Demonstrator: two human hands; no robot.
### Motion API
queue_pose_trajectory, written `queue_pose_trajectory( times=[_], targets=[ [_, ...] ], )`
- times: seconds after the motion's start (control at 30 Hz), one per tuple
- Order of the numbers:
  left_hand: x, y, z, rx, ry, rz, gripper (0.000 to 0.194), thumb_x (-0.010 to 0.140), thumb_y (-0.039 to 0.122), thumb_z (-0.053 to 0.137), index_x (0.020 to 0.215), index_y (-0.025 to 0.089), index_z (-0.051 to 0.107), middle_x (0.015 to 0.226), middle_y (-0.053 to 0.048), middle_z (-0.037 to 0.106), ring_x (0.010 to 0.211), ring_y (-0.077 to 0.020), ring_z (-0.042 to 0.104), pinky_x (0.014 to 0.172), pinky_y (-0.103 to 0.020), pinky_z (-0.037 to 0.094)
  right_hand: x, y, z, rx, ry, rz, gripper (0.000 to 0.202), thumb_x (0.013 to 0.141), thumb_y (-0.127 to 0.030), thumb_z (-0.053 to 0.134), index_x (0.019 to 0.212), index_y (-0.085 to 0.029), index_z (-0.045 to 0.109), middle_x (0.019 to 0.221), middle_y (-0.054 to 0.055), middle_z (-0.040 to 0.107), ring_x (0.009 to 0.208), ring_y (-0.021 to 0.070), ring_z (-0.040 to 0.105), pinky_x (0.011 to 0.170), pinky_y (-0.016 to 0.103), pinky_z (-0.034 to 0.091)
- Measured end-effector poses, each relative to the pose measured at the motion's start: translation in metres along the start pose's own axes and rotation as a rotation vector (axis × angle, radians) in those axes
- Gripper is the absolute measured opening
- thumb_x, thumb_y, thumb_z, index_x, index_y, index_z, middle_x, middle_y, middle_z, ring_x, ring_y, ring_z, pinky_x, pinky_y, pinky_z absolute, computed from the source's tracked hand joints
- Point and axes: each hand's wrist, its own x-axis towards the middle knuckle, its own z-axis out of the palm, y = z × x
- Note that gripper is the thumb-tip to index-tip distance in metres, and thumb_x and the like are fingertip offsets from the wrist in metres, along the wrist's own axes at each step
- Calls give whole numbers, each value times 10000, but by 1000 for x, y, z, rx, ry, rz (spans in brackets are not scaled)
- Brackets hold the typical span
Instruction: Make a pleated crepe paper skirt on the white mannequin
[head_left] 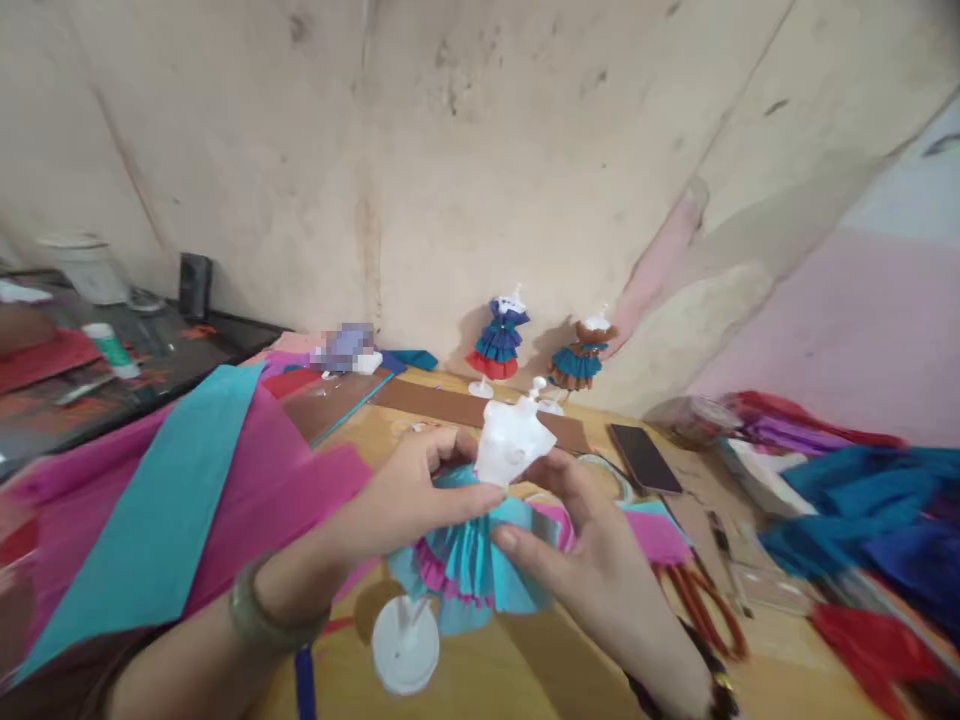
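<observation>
Between my two hands tilts a small white mannequin [515,440] on a round white base [406,645]. Around its waist runs a pleated paper skirt [471,550] in turquoise with magenta ruffles. My left hand [435,490] closes on the waist, its thumb lying across the front at the skirt's top edge. From the other side my right hand [574,550] grips the skirt, thumb in front on a turquoise pleat and fingers behind. The fingertips behind the figure are hidden.
Two dressed mannequins, one in blue and red [498,340] and one in brown and teal [581,362], stand by the wall. Orange-handled scissors [705,605] and a dark phone [645,458] lie at right. Turquoise and magenta paper [161,500] covers the left. A glue stick [111,350] stands farther left.
</observation>
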Motion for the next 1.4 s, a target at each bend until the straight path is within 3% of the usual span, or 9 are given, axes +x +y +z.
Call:
queue_pose_trajectory(
  times=[0.13, 0.3, 0.5, 0.6, 0.73, 0.93, 1.17, 1.4],
  targets=[
    [-6, 0, 1, -36, -19, 6, 294, 756, 329, 740, 973, 146, 665, 982, -64, 707, 964, -237, 650, 836, -334, 485, 5, -4, 3, -77, -42, -37, 263, 764, -333, 705, 958, -230, 559, 957, 30, 666, 913, 226, 639, 798, 357, 506],
    [-4, -4, 1, -6, -2, -38, 335, 729, 376, 759, 936, 133, 658, 941, -71, 690, 929, -251, 649, 805, -352, 493, 5, -8, 7, -171, 18, -30, 157, 750, -289, 662, 815, -223, 535, 778, 8, 629, 742, 193, 621, 662, 308, 496],
    [-1, -3, -6, 12, -129, -36, 417, 735, 349, 774, 1075, 135, 660, 1101, -114, 711, 1055, -294, 647, 899, -409, 497, 5, -4, 7, -199, 11, -18, 217, 797, -358, 627, 937, -200, 581, 886, 63, 677, 836, 229, 627, 718, 352, 492],
    [-1, 0, -7, 78, -103, -5, 482, 699, 290, 810, 1135, 154, 657, 1200, -112, 695, 1123, -299, 629, 958, -421, 478, 6, 0, 9, -203, 30, 30, 260, 785, -389, 633, 943, -190, 577, 879, 72, 668, 836, 244, 619, 729, 379, 488],
    [-3, 1, -3, 145, -17, -35, 416, 694, 285, 797, 1068, 144, 680, 1125, -107, 719, 1092, -301, 643, 960, -428, 477, 6, 0, 12, -174, 30, 26, 251, 799, -345, 630, 989, -191, 572, 924, 72, 674, 885, 248, 626, 775, 390, 489],
    [-4, 0, -2, 145, -31, -24, 327, 735, 317, 748, 1003, 134, 707, 1014, -85, 745, 982, -277, 677, 857, -378, 519, 3, -1, 11, -147, -13, -37, 244, 843, -304, 626, 1072, -230, 583, 954, 37, 672, 889, 214, 631, 773, 350, 506],
    [1, -6, -11, 267, -43, 89, 308, 750, 350, 759, 988, 156, 728, 1002, -68, 744, 966, -258, 662, 852, -362, 504, 7, -2, -10, -183, -139, -18, 179, 808, -348, 680, 895, -211, 603, 875, 31, 689, 837, 208, 647, 725, 321, 502],
    [0, -8, -12, 393, -56, 143, 269, 802, 362, 711, 963, 147, 721, 996, -81, 720, 982, -257, 630, 852, -362, 482, 8, 1, -12, -244, -46, -76, 163, 835, -327, 619, 741, -215, 547, 700, -6, 621, 673, 169, 593, 614, 277, 460]
  ],
)
